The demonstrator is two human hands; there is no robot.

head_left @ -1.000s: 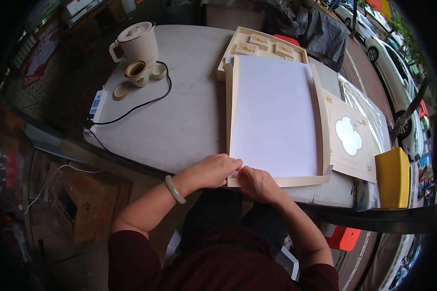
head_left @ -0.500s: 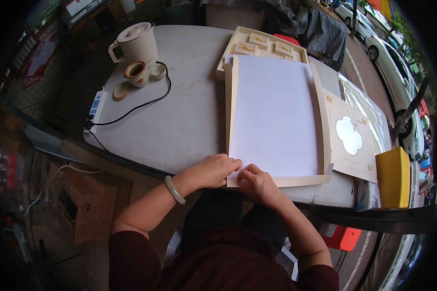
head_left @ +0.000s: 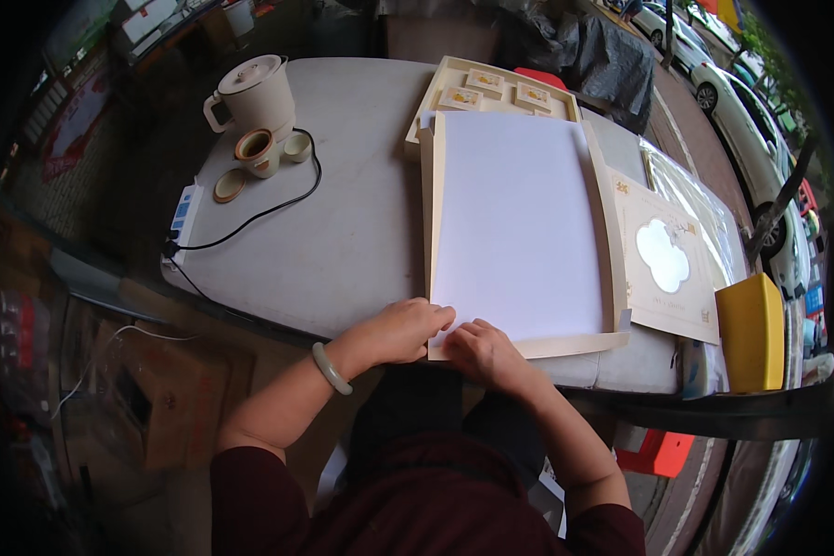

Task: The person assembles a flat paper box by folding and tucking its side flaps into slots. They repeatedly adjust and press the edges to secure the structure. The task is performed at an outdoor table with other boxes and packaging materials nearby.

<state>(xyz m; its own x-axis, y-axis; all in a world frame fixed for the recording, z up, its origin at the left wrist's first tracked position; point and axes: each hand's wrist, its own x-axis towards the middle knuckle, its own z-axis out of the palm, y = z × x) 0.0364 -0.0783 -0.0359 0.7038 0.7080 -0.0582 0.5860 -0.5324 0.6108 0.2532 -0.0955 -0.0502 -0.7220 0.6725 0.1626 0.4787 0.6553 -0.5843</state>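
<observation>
A large cardboard box lid [head_left: 519,222], white inside with cream raised edges, lies on the table in front of me. At its near left corner my left hand [head_left: 408,332] is closed, fingertips pinching the left edge flap. Close beside it, my right hand [head_left: 485,355] is closed on the near edge flap, its fingers curled over the corner. The fingers hide the corner itself. The near right corner has a small tab standing out.
Behind the lid stands a cream tray [head_left: 415,134] with several small printed boxes [head_left: 485,82]. To the right lie a printed sheet with a cloud-shaped window [head_left: 644,287] and a yellow container [head_left: 749,334]. A kettle [head_left: 255,97], clay pot [head_left: 258,157] and power strip [head_left: 185,218] stand left.
The view has shifted slightly. Both hands stay at the same corner; the right fingers have moved slightly against the near flap.
</observation>
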